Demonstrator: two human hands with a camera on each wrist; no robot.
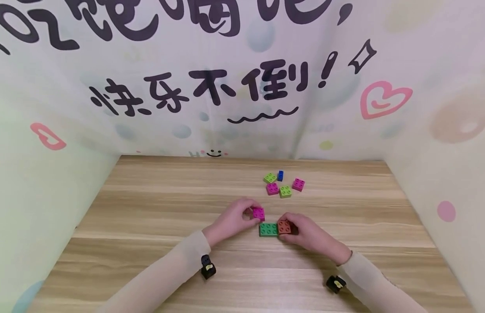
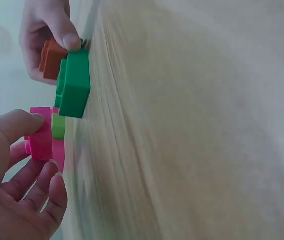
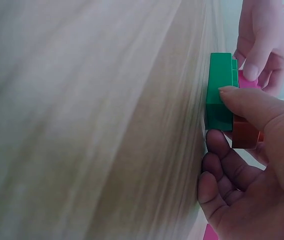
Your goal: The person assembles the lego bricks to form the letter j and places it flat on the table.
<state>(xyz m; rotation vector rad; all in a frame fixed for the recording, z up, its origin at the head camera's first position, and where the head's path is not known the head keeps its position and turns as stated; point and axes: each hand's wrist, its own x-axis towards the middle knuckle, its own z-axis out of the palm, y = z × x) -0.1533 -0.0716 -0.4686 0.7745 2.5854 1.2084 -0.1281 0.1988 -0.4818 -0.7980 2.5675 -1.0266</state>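
Observation:
My left hand (image 1: 232,221) pinches a pink building brick (image 1: 259,214) between thumb and fingers, just behind the left part of the green brick (image 1: 268,230). In the left wrist view this pink brick (image 2: 41,134) is held by the thumb on one side, with the other fingers loosely bent. My right hand (image 1: 307,234) grips an orange brick (image 1: 284,227) at the green brick's right end. In the right wrist view the orange brick (image 3: 245,133) sits higher than the green brick (image 3: 219,95), and the thumb tip lies against the green one. The exact join is partly hidden by fingers.
Farther back on the wooden table (image 1: 160,195) lie loose bricks: two lime ones (image 1: 285,191), two pink ones (image 1: 299,184) and a small blue one (image 1: 280,175). Printed white cloth walls (image 1: 211,130) enclose the table's back and sides.

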